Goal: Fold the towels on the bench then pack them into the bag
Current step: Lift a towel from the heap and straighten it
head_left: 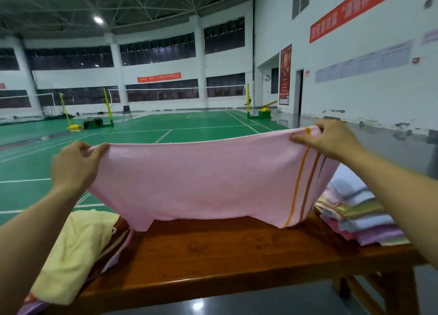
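Above the wooden bench, the left hand and right hand each pinch a top corner of a pink towel, stretched out, unfolded. Folded towels are stacked right; a loose yellow towel waits left. No bag shows, so packing seems undone.

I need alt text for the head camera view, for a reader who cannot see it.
Two hands, the left hand and the right hand, hold a pink towel stretched by its top corners above a wooden bench. Unfolded towels lie at left, a folded stack at right.
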`<action>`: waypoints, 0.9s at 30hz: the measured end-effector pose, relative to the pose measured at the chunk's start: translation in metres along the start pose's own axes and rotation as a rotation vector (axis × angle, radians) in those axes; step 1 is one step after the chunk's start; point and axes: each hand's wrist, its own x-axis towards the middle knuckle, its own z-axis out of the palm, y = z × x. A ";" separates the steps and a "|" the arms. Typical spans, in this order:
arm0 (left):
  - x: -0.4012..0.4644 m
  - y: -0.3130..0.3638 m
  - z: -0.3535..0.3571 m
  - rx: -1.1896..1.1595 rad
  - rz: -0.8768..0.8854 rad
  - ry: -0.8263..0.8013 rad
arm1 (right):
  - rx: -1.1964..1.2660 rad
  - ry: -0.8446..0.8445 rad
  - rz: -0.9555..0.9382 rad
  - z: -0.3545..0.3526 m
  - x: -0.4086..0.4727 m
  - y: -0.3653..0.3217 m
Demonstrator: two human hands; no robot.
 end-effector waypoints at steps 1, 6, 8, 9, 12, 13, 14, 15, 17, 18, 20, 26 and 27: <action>-0.002 0.004 -0.004 -0.005 0.003 0.001 | 0.007 0.011 0.007 -0.005 -0.004 -0.001; -0.008 0.024 -0.028 -0.073 0.015 0.035 | 0.014 0.086 0.000 -0.037 -0.017 -0.009; -0.006 0.031 -0.039 -0.080 0.025 0.071 | -0.017 0.154 -0.039 -0.053 -0.018 -0.013; -0.005 0.034 -0.045 -0.086 0.033 0.090 | -0.041 0.194 -0.063 -0.060 -0.017 -0.014; 0.000 0.045 -0.063 -0.108 0.050 0.146 | -0.112 0.268 -0.154 -0.079 -0.011 -0.020; 0.002 0.048 -0.068 -0.113 0.057 0.161 | -0.145 0.288 -0.187 -0.083 -0.009 -0.020; 0.003 0.051 -0.072 -0.114 0.067 0.174 | -0.190 0.311 -0.222 -0.087 -0.007 -0.020; 0.003 0.052 -0.076 -0.109 0.073 0.181 | -0.244 0.330 -0.252 -0.090 -0.004 -0.018; 0.001 0.052 -0.077 -0.083 0.082 0.171 | -0.359 0.337 -0.260 -0.089 -0.001 -0.013; 0.000 0.050 -0.074 -0.065 0.088 0.155 | -0.420 0.315 -0.242 -0.085 0.000 -0.010; -0.006 0.042 -0.063 -0.029 0.085 0.095 | -0.548 0.231 -0.198 -0.071 -0.001 -0.004; -0.021 -0.005 0.006 0.124 0.048 -0.051 | -0.757 -0.010 -0.077 0.017 -0.011 0.023; -0.022 -0.014 0.020 0.144 0.044 -0.066 | -0.770 -0.030 -0.057 0.036 -0.012 0.029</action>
